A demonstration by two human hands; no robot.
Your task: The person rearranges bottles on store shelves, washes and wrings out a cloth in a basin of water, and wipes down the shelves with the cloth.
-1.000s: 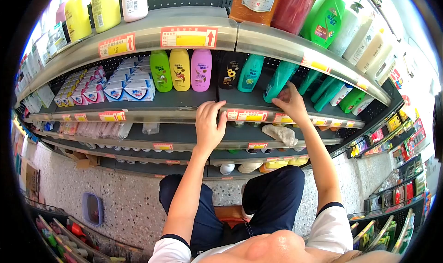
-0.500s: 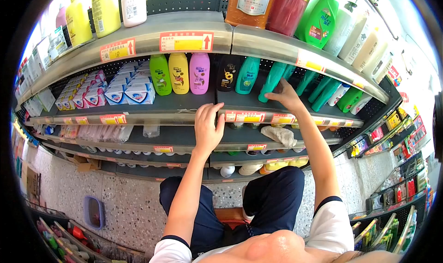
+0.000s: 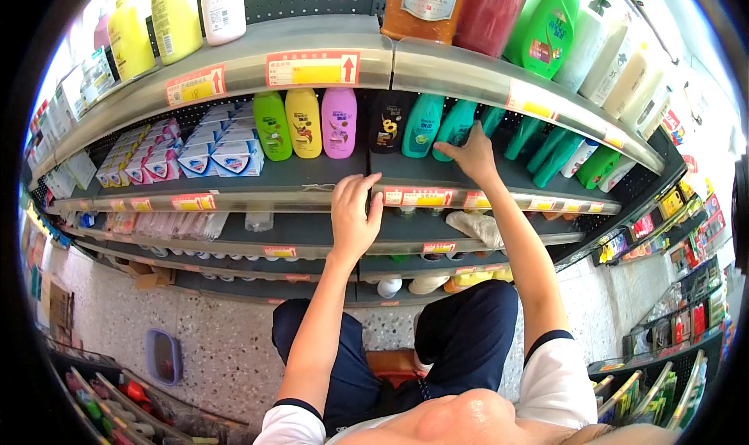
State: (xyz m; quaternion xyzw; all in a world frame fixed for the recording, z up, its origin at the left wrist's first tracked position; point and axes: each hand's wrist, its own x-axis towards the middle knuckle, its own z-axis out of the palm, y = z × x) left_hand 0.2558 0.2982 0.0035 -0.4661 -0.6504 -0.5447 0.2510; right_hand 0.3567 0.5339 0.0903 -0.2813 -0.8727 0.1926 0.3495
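Note:
My right hand (image 3: 472, 158) holds a teal shampoo bottle (image 3: 455, 125) on the second shelf, thumb across its lower front and fingers on its right side. Just left of it stands another teal bottle (image 3: 422, 125), and then a black bottle (image 3: 386, 123). My left hand (image 3: 355, 217) rests at the shelf's front edge with its fingers stretched out and the thumb apart. It holds nothing. Pink (image 3: 339, 123), yellow (image 3: 303, 124) and green (image 3: 271, 125) bottles stand upright in a row beyond it. Behind my right hand is a further teal bottle (image 3: 491, 120), partly hidden.
Boxed soap stacks (image 3: 222, 152) fill the shelf's left part. More teal bottles (image 3: 555, 160) lean toward the right end. The upper shelf edge (image 3: 452, 61) overhangs the row. A beige cloth (image 3: 474, 228) lies one shelf lower. On the floor stands a blue-grey bin (image 3: 163, 357).
My right hand has moved the teal bottle left, closer to the other teal one; it is now less tilted, with its label more toward me. My left hand stays at the shelf edge.

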